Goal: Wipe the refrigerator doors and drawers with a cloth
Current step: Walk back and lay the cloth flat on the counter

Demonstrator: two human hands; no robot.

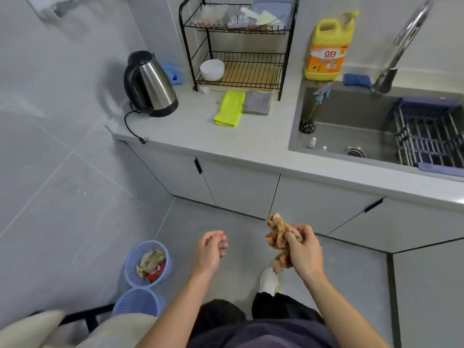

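Note:
My right hand [303, 252] grips a crumpled brown patterned cloth [277, 241], bunched up and held in front of the lower cabinets. My left hand [211, 249] hangs a short way to the left of it, fingers loosely curled, holding nothing. No refrigerator is in view. A folded yellow cloth [229, 108] and a grey cloth [258, 102] lie side by side on the counter [200, 136] below the dish rack.
A steel kettle [148, 84] stands at the counter's left end, its cord trailing over the edge. A black dish rack [238, 46], a yellow detergent bottle [329, 49] and a sink [351, 126] with a faucet [399, 49] lie further right. Two blue baskets [148, 262] sit on the floor at left.

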